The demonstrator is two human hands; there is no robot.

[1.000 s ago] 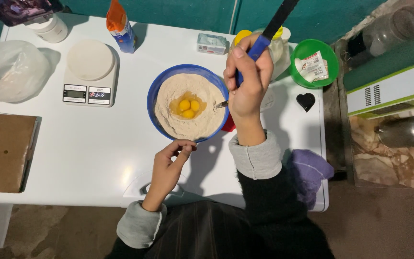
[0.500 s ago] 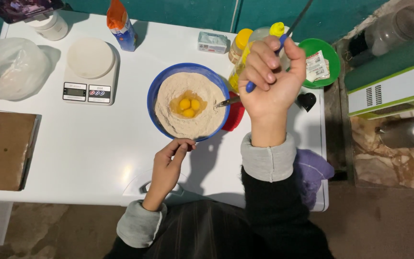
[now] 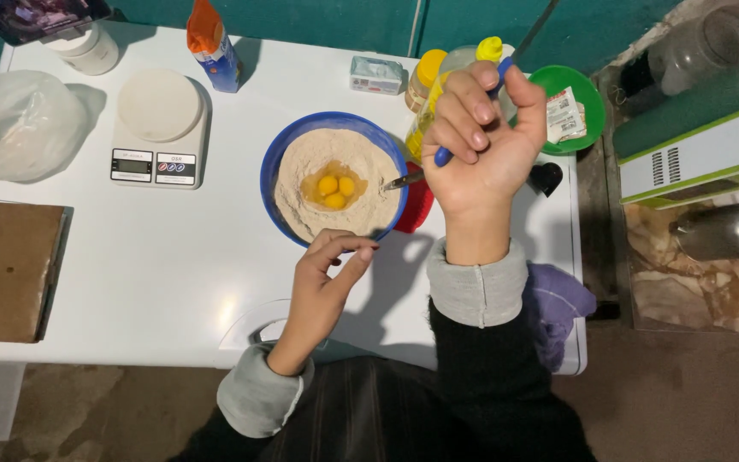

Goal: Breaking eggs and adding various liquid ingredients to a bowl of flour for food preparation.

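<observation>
A blue bowl point(image 3: 277, 162) of flour with three egg yolks point(image 3: 335, 188) in a hollow stands mid-table. A metal spoon point(image 3: 404, 180) leans on its right rim. My right hand point(image 3: 481, 145) is raised to the right of the bowl, palm turned up, closed around a blue-handled utensil point(image 3: 443, 156) whose dark end points up and away. My left hand point(image 3: 328, 278) rests on the table just at the bowl's near rim, fingers curled with tips together and nothing visible in them.
A kitchen scale point(image 3: 160, 128) and a plastic bag point(image 3: 10, 124) lie to the left, with a wooden board point(image 3: 6, 269) at the left edge. A yellow oil bottle point(image 3: 432, 90) and a green bowl point(image 3: 579, 94) stand behind my right hand. A purple cloth point(image 3: 562, 299) lies at the right.
My right hand has rolled from knuckles-up to palm-up and drifted right, swinging the utensil with it. My left hand has hardly moved.
</observation>
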